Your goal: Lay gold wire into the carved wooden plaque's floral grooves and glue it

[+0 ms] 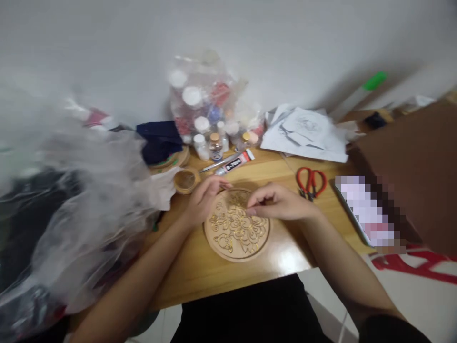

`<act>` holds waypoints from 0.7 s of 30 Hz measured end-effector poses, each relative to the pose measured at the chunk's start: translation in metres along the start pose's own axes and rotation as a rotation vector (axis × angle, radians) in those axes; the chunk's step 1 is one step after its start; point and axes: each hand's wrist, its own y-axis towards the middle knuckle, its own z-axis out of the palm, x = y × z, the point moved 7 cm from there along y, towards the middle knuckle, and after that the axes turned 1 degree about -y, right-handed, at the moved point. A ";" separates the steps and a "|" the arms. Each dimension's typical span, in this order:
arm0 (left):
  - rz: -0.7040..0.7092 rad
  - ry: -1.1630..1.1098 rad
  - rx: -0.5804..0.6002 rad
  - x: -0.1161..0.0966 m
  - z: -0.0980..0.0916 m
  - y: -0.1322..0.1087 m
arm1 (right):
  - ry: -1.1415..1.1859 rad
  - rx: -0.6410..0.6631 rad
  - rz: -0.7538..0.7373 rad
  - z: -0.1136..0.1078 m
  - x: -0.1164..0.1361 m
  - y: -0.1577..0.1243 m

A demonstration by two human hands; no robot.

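TXT: "B-7000" | wht ltrs on blk, on tube [234, 163] | sm. btl lbl [216, 155]: illeg.

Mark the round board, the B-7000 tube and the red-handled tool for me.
Round board [238, 247]: head view, bare surface near its lower edge.
B-7000 tube [233, 165]: head view, its black label.
Red-handled tool [312, 183]: head view, between-loops part of the handles.

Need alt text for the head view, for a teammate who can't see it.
The right hand, pinched, with anything held too small to see, is over a round wooden board with gold-lined patterns; the left hand, loosely open, is at its upper-left edge. Behind are a tube marked B-7000 and small bottles, with red-handled scissors to the right.
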 end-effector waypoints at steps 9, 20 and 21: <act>0.022 0.195 -0.118 -0.005 -0.008 0.000 | 0.309 -0.309 -0.094 -0.027 0.003 -0.003; -0.110 0.241 -0.099 -0.002 -0.005 -0.001 | -0.734 -0.799 0.187 -0.049 0.004 -0.014; -0.109 0.238 -0.096 -0.002 -0.005 -0.001 | -0.701 -0.807 0.180 -0.050 0.002 -0.014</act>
